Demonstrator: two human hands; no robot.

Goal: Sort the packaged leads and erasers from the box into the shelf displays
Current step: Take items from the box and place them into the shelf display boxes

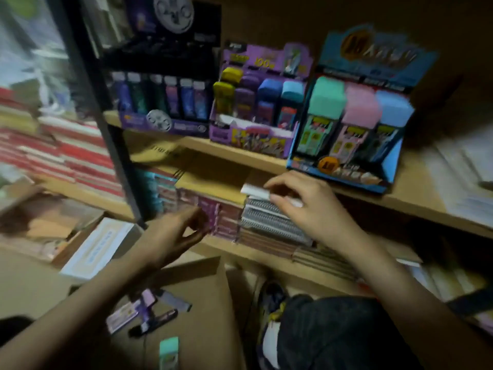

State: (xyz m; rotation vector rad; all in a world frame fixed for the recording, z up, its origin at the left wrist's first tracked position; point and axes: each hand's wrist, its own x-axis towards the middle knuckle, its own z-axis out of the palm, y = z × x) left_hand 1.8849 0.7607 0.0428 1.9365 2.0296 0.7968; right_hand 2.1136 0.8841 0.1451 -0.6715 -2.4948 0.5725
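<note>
The right hand (pixel 306 206) is pinching a small white packet (pixel 254 191) between thumb and fingers (pixel 282 180), just below the front lip of the blue display (pixel 392 166). The packet is probably light and stiff with a slick wrapper, so gripping across its long edges is advisable. The left hand (pixel 176 233) is hovering beside it, fingers loosely curled and apparently holding nothing. The shelf edge (pixel 240 153) above the fingers is limiting lift room, and spiral notebooks (pixel 266 222) are lying directly beneath. Purple packets (pixel 125 316) and a teal eraser (pixel 168 349) are lying in the box (pixel 205 297), well below both hands.

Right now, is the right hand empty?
No, the right hand pinches a small white pack in its fingers, just over the spiral notebooks.
</note>
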